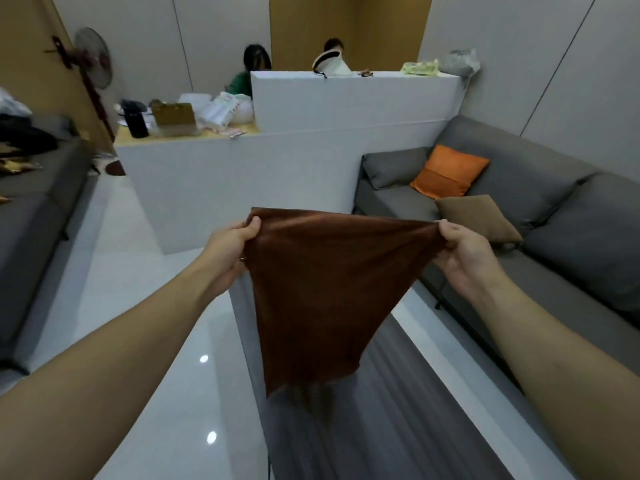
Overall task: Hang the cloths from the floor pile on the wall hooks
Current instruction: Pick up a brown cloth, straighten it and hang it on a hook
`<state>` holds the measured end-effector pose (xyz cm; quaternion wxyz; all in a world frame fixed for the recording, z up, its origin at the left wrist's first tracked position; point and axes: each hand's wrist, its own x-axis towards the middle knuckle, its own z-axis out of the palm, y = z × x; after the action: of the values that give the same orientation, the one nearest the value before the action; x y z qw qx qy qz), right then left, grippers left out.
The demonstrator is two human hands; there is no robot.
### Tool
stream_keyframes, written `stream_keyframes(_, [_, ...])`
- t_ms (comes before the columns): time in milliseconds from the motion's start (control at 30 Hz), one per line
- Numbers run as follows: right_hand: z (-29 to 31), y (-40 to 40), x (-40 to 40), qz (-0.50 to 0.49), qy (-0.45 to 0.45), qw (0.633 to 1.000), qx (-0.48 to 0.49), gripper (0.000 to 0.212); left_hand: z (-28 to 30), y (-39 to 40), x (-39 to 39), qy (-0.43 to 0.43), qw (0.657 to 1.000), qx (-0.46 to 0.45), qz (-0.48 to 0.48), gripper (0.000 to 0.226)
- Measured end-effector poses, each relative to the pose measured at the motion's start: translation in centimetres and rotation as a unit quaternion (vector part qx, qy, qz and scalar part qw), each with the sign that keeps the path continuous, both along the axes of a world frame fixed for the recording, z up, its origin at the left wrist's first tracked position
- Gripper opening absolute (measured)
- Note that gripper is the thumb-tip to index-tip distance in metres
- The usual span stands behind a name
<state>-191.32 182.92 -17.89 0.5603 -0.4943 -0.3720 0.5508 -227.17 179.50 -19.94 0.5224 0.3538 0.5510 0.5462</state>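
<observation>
A brown cloth (318, 285) hangs spread out in front of me, narrowing to a point below. My left hand (230, 251) pinches its upper left corner and my right hand (465, 252) pinches its upper right corner, so the top edge is stretched between them. Neither the floor pile nor any wall hook is in view.
A white counter (214, 174) with a raised partition (346, 95) stands ahead; two people sit behind it. A grey sofa (554, 216) with orange and brown cushions runs along the right. Another grey sofa (31, 216) is at left. Glossy floor (145, 271) and a grey rug (398, 410) lie below.
</observation>
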Motion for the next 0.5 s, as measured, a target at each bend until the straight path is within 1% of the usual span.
stream_keyframes(100, [-1.0,1.7,0.0,0.026,-0.034,0.999,0.003,0.021,-0.7,0.3,-0.3,0.0,1.0,0.001,0.028,0.022])
stream_keyframes(167, [-2.5,2.1,0.5,0.045,-0.031,0.998,-0.01,0.022,-2.0,-0.5,0.2,0.003,0.999,-0.013,0.04,0.02])
stream_keyframes(233, [-4.6,2.0,1.2,0.074,-0.024,0.997,-0.031,0.025,-3.9,-2.0,1.5,0.017,0.998,-0.038,0.054,0.024])
stream_keyframes(367, [-11.4,0.1,4.0,0.131,-0.032,0.984,-0.113,0.025,-9.7,-6.1,5.5,0.036,0.989,-0.113,0.093,0.028])
stream_keyframes(500, [-18.2,-2.8,8.3,0.149,-0.039,0.97,-0.19,0.025,-16.0,-10.9,9.9,0.035,0.978,-0.174,0.109,0.03])
